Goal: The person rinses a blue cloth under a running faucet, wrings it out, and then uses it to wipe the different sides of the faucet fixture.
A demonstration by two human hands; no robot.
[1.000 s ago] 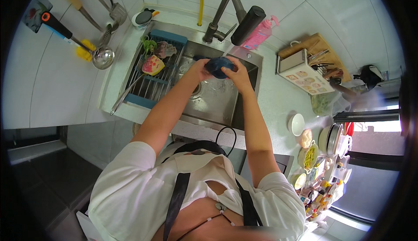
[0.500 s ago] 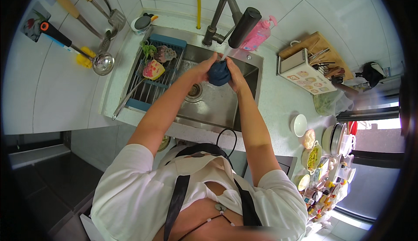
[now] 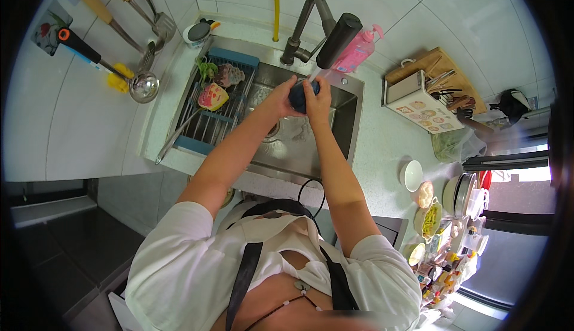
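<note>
Under the running faucet [image 3: 329,38], a dark blue bunched cloth [image 3: 297,96] is held between both my hands above the sink. My left hand [image 3: 283,99] is closed around its left side. From the right, my right hand [image 3: 318,100] grips it, with the thumb and fingers pressed over its top. Water falls from the faucet's black head onto the hands and the cloth. Most of the cloth is hidden by my fingers.
A blue-ended drying rack [image 3: 234,60] over the sink's left side bears green leaves, a meat-like piece and a pink-yellow item. A pink pump bottle [image 3: 357,49] stands behind the faucet. A utensil holder [image 3: 421,107], a white bowl [image 3: 411,175] and several dishes are on the right counter.
My right hand has moved left and wrapped over the cloth, which looks more tightly squeezed and less visible now. My left hand stays on it under the water.
</note>
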